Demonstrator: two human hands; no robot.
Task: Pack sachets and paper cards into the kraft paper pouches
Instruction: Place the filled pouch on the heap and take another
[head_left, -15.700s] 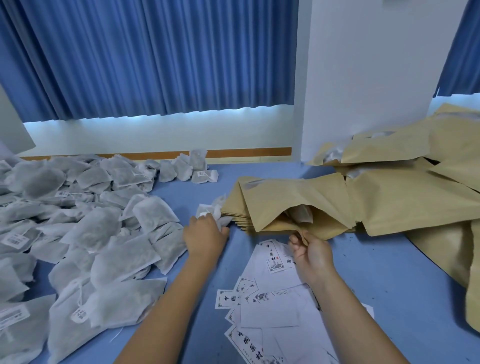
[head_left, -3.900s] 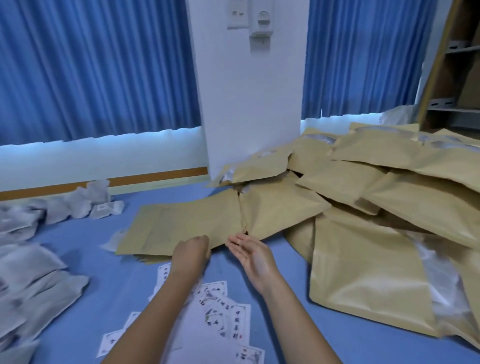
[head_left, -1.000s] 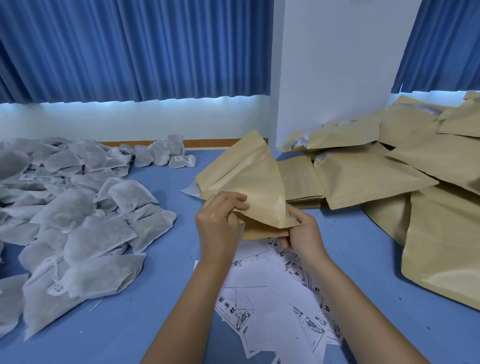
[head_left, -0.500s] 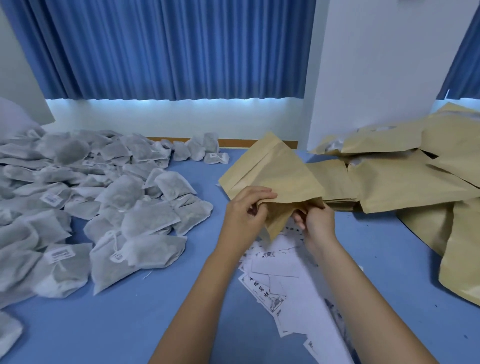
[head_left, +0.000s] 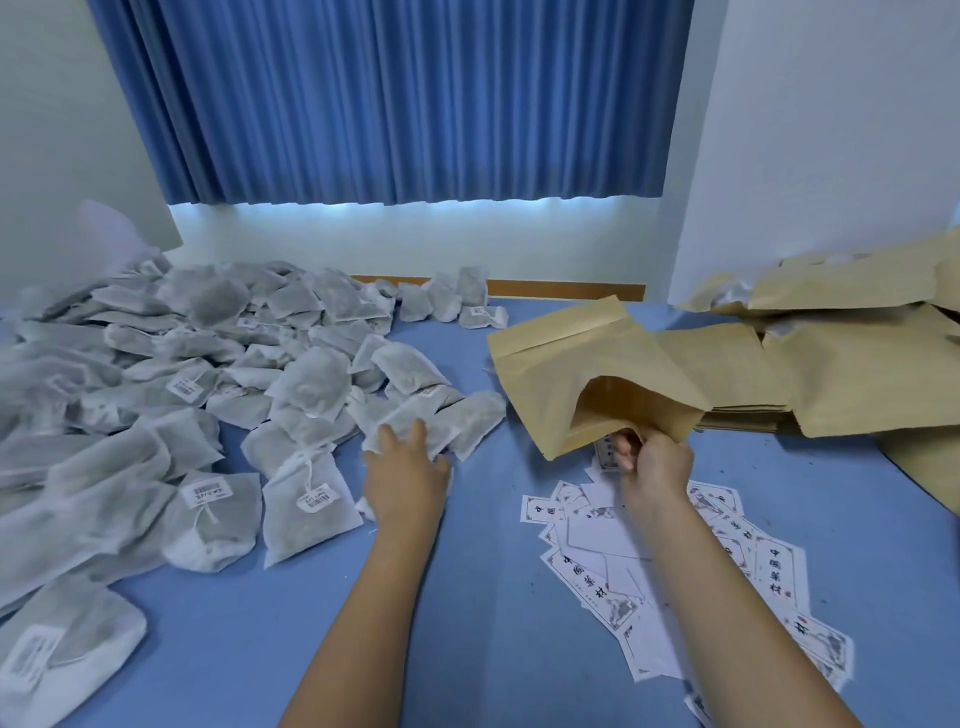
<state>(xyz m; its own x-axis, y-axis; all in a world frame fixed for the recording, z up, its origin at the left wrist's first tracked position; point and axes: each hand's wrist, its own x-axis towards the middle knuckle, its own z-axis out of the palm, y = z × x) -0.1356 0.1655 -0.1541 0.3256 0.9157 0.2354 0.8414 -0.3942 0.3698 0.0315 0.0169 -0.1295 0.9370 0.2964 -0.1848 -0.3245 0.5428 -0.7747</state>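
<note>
My right hand (head_left: 652, 460) pinches the lower lip of a kraft paper pouch (head_left: 561, 374), holding it up off the table with its mouth gaping toward me. A printed card edge (head_left: 604, 451) shows just under those fingers. My left hand (head_left: 408, 470) lies flat on a white sachet (head_left: 415, 415) at the near right edge of the sachet pile (head_left: 208, 395), fingers stretched forward over it. Loose paper cards (head_left: 587, 540) are scattered on the blue table below my right forearm.
A stack of flat kraft pouches (head_left: 748, 410) lies behind the held pouch, with a heap of filled pouches (head_left: 857, 374) at the right. A white pillar (head_left: 831, 156) stands behind them. Blue curtains (head_left: 405, 98) hang at the back.
My left hand has let go of the pouch and moved left onto a sachet at the pile's edge. My right hand alone now holds the pouch, its mouth wider.
</note>
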